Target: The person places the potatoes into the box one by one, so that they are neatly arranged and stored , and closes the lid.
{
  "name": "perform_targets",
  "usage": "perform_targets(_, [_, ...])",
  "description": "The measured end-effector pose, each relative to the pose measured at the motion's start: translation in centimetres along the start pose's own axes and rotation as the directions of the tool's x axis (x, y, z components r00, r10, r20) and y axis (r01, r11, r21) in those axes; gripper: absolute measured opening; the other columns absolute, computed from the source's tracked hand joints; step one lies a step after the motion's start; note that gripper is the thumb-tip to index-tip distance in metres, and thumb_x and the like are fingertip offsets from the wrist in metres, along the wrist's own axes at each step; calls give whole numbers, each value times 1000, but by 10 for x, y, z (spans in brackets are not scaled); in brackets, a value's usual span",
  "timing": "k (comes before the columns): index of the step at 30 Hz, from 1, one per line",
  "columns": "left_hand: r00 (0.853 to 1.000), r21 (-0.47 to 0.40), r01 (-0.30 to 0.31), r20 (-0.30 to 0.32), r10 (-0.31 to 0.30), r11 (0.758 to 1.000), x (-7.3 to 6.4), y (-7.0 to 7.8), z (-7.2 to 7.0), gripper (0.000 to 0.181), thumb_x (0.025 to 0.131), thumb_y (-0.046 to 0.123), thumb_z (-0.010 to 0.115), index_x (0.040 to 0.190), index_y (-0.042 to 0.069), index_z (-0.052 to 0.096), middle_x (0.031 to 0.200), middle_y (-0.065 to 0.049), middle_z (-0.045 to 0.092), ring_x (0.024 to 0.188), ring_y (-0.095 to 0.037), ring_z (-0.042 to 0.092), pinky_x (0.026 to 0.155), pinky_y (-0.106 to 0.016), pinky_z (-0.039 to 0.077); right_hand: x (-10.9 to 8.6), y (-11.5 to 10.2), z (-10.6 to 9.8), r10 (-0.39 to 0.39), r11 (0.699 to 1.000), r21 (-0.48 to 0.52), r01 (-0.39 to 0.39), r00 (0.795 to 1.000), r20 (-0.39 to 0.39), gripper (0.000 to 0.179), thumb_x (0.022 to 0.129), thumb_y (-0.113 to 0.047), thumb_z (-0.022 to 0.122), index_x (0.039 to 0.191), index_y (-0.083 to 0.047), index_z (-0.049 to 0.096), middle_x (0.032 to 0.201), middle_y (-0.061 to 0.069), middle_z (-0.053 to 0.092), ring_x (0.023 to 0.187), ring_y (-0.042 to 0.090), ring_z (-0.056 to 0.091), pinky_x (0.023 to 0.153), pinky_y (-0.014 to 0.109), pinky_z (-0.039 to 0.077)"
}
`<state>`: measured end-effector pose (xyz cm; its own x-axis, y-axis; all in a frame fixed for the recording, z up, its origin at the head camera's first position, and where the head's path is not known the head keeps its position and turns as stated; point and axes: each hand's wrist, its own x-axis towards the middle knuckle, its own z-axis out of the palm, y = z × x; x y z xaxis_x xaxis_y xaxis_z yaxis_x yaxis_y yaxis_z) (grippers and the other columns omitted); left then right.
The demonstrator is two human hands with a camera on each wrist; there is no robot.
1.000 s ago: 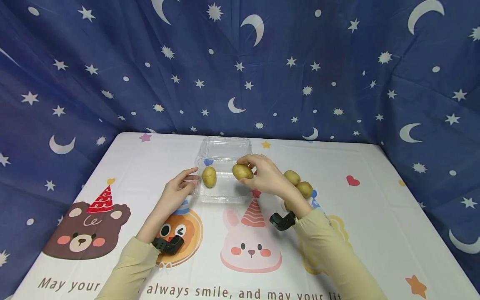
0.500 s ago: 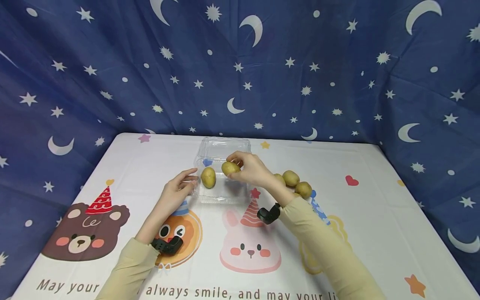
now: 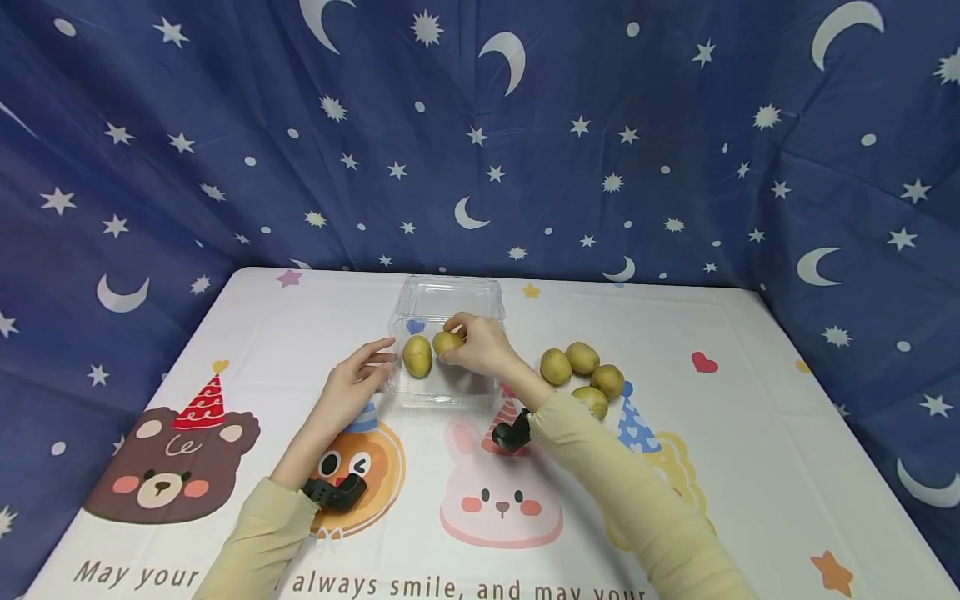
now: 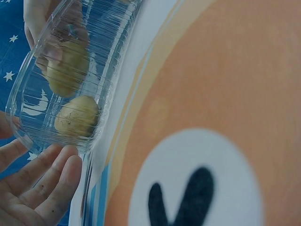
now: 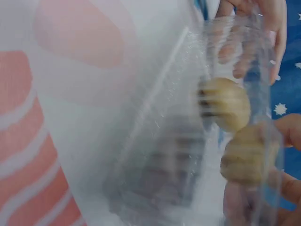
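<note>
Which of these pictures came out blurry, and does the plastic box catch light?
Right wrist: blurriest, the held potato smeared and the clear box hazy with pale streaks; left wrist: tablecloth print soft, glints on the box's ridges; head: sharper, soft shadow under the right hand.

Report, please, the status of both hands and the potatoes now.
Right hand holding potato inside clear plastic clamshell, next to another potato. Left hand at clamshell's left side. Four potatoes outside, on tablecloth. Lid open; no obstruction seen.
</note>
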<state>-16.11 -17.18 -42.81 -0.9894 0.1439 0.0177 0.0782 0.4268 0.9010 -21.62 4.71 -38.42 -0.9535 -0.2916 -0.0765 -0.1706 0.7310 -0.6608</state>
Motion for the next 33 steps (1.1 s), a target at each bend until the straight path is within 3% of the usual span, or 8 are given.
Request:
perform_targets(13, [1000, -6, -13, 0, 13, 1000, 1, -1, 1, 44, 98, 12, 51, 141, 10, 47, 126, -22, 62, 104, -34, 66, 74, -14, 51, 0, -3, 19, 72, 996, -40, -75, 995, -72, 43, 77, -21, 78, 117, -10, 64, 103, 10, 69, 94, 25, 62, 85, 38, 48])
perform_targets(33, [1000, -9, -13, 4, 13, 1000, -1, 1, 0, 45, 98, 17, 53, 142, 10, 46, 127, -22, 61, 104, -33, 67, 75, -14, 51, -4, -1, 27, 60, 993, -93, -68, 994, -87, 50, 79, -28, 79, 119, -6, 60, 115, 13, 69, 94, 24, 62, 81, 37, 50])
